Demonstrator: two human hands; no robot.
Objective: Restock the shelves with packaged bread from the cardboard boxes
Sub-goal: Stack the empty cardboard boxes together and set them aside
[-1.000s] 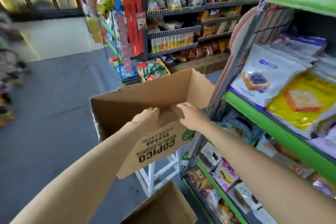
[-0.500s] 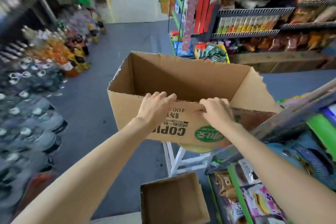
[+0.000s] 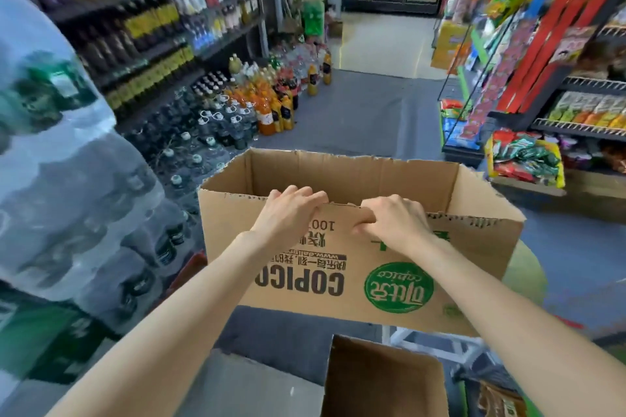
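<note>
The cardboard box [image 3: 355,267], printed COPICO upside down, hangs in the air in front of the person, above the aisle floor [image 3: 359,118], its open top tilted toward the camera; the part of its inside that shows is bare brown wall, with no packaged bread visible, though the bottom of the box is hidden behind the near wall; so it looks emptied, and this is only a judgement. The left hand [image 3: 288,213] grips the near rim with its fingers [image 3: 298,193] curled over the torn edge; the right hand [image 3: 393,223] grips the same rim just beside it, fingers hooked over and the thumb pinching the outer face. A 2nd box [image 3: 382,382] sits lower, at the bottom edge, open and seemingly empty too, cut off by the frame; a white frame [image 3: 437,345] shows between the 2 boxes, too little of it to name.

How much of the bread is shelved cannot be judged: no bread shelf is clearly in view; only a corner of packets [image 3: 501,399] shows at the bottom right. The drink shelves [image 3: 152,30] and shrink-wrapped bottles [image 3: 67,179] on the left are blurred; the snack racks [image 3: 586,105] on the right are cut off.
</note>
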